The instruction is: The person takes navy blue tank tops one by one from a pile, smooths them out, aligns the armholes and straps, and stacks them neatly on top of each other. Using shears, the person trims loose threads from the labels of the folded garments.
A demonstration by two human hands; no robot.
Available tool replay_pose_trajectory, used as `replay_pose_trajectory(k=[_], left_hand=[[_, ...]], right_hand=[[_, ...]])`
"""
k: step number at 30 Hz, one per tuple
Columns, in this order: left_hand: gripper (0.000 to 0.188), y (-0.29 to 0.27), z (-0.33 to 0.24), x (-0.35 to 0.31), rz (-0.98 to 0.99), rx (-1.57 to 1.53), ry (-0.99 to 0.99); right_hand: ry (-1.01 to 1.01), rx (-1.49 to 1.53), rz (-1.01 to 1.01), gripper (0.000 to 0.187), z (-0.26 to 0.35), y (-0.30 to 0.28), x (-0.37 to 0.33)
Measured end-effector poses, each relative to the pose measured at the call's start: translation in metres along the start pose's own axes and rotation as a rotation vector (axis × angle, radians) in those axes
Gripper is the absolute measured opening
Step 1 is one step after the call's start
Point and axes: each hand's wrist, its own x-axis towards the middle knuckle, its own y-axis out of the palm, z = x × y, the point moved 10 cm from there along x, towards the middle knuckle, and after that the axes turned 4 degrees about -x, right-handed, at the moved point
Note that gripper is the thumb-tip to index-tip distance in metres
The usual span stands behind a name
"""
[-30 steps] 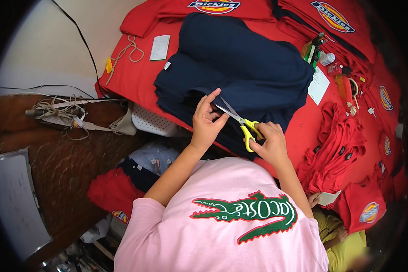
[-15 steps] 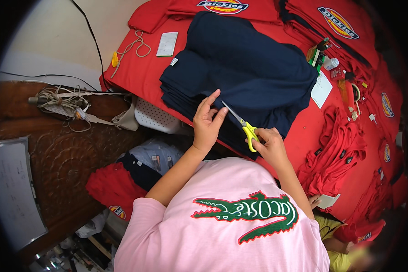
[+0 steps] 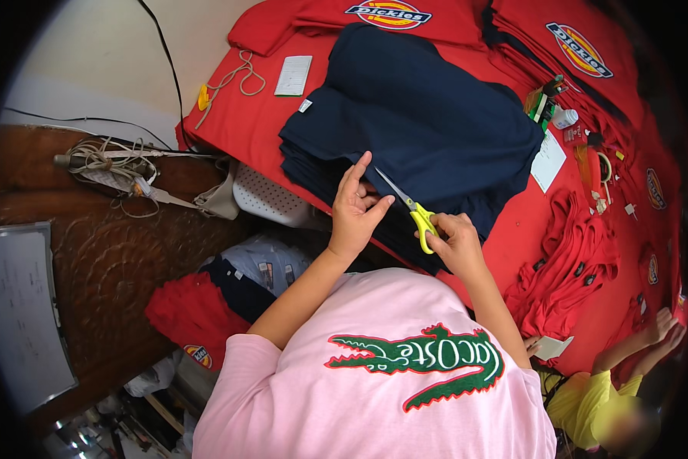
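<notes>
A stack of navy blue garments [image 3: 428, 107] lies folded on the red-covered table, a small white tag at its left corner. Scissors [image 3: 422, 220] with yellow-green handles are in my right hand [image 3: 456, 243], their blades pointing up and left at the stack's near edge. My left hand [image 3: 357, 208] is raised beside the blade tip at that same edge, fingers and thumb apart, with nothing visible in it. Whether its fingertips touch the cloth I cannot tell.
Red shirts [image 3: 570, 264] lie piled at the right, beside a white paper [image 3: 548, 161] and small tools. A white perforated basket [image 3: 267, 200] stands below the table's left edge. Another person in a yellow sleeve [image 3: 585, 405] works at the lower right.
My left thumb has spread a little farther out, while the scissors stay by the stack's edge. At the lower right, the other person's arms have come up into view. The whole view has shifted slightly.
</notes>
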Motion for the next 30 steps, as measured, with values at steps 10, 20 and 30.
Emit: replay_pose_trajectory(k=[10, 20, 30], left_hand=[[0.081, -0.012, 0.007, 0.003, -0.045, -0.058, -0.041], [0.077, -0.031, 0.022, 0.002, -0.097, 0.029, -0.04], [0.087, -0.03, 0.016, 0.008, -0.1, -0.178, -0.074]], right_hand=[[-0.001, 0.002, 0.044, 0.027, 0.018, -0.003, 0.019], [0.036, 0.094, 0.041, 0.014, 0.002, 0.014, 0.016], [-0.025, 0.012, 0.049, 0.024, 0.025, 0.007, 0.04]])
